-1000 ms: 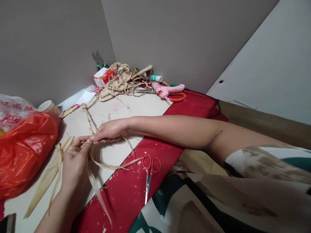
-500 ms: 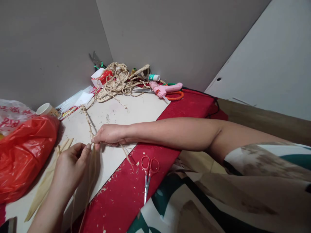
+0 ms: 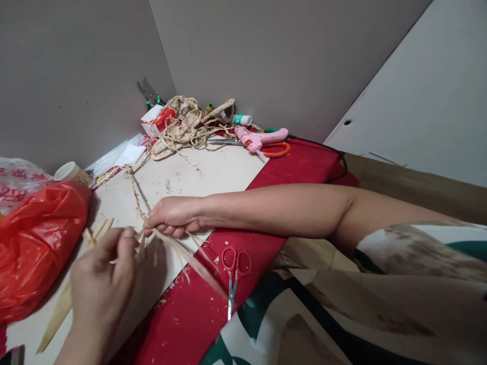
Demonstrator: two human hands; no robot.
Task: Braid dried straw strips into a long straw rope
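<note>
Cord of plaited plant fibre (image 3: pixel 136 193) stretches lengthwise away and slightly leftward from the right hand (image 3: pixel 173 214), the nearer one, whose closed fingers pinch its near end. The left hand (image 3: pixel 104 271) hovers beside, loosely curled; whether it grips anything, I cannot tell.

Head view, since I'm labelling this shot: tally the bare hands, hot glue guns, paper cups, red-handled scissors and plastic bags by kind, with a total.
Bare hands: 2 (left hand, right hand)
Hot glue gun: 1
Paper cup: 1
Red-handled scissors: 1
Plastic bags: 2 (red bag, white printed bag)
Total: 7
</note>
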